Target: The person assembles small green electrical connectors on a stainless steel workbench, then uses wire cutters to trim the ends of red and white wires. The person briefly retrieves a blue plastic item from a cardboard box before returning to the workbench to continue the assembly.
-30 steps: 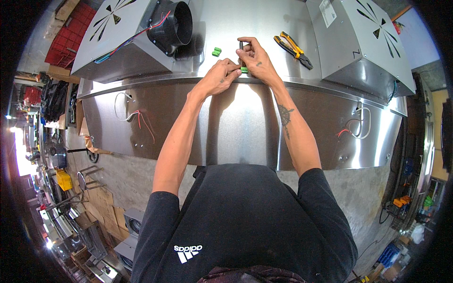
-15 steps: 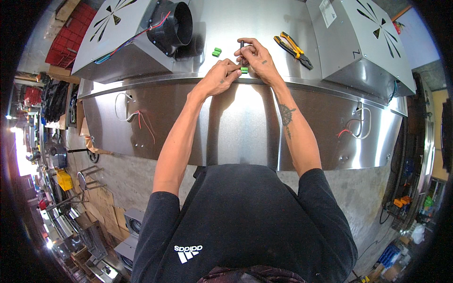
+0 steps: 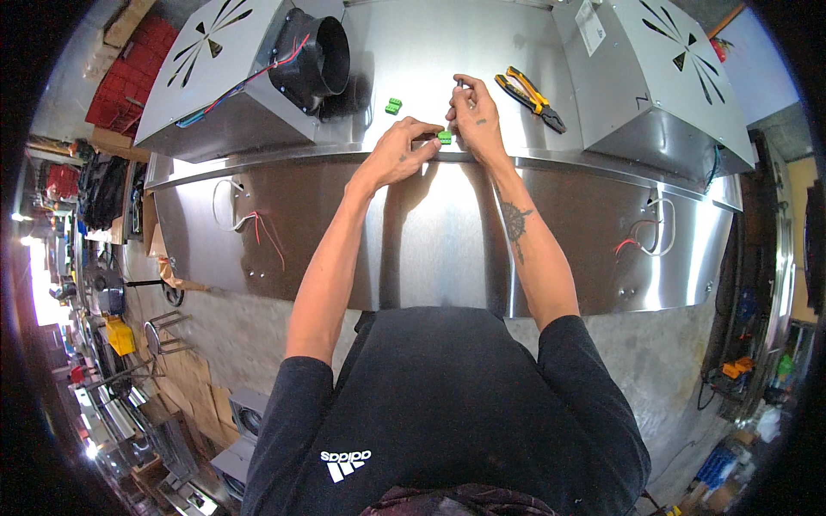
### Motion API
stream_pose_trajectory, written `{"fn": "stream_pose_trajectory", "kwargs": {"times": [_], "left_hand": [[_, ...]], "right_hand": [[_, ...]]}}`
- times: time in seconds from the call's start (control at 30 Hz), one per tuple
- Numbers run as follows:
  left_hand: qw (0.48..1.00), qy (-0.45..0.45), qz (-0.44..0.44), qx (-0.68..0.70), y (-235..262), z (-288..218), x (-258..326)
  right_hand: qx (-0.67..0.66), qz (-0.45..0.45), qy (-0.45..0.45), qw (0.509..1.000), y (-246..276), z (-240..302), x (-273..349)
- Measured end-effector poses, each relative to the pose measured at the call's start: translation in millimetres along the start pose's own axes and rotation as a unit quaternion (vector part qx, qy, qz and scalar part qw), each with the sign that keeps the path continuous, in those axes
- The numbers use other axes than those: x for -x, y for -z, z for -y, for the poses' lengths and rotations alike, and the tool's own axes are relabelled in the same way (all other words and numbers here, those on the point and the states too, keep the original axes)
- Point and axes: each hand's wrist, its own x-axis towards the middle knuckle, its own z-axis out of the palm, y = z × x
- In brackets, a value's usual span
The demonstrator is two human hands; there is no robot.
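Between the thumb and fingers of my left hand (image 3: 399, 151) is a small green terminal block (image 3: 445, 138), pinched near the front edge of the shiny metal surface. My right hand (image 3: 477, 119) is closed round a slim dark screwdriver (image 3: 459, 83), mostly covered by the fingers. It is raised just right of the block, and the tip cannot be made out. More green terminal blocks (image 3: 393, 106) lie on the metal a little beyond my left hand. Combination pliers (image 3: 533, 99) with yellow and black handles rest to the right of my right hand.
A grey metal box (image 3: 232, 77) with a black round duct collar (image 3: 329, 56) and coloured wires stands at the left. Another grey box (image 3: 658, 86) stands at the right. Loose wires (image 3: 258, 228) hang from the front panel (image 3: 327, 202) on the left, with more wires (image 3: 658, 225) on the right.
My right hand has moved slightly right, drawing the screwdriver away from the terminal block. My left hand still pinches the block, now a little nearer to me.
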Motion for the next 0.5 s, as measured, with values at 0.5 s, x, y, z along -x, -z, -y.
{"fn": "stream_pose_trajectory", "kwargs": {"times": [0.5], "left_hand": [[0.988, 0.005, -0.147, 0.050, -24, -11, 3]], "right_hand": [[0.077, 0.006, 0.061, 0.995, -2, -2, 4]]}}
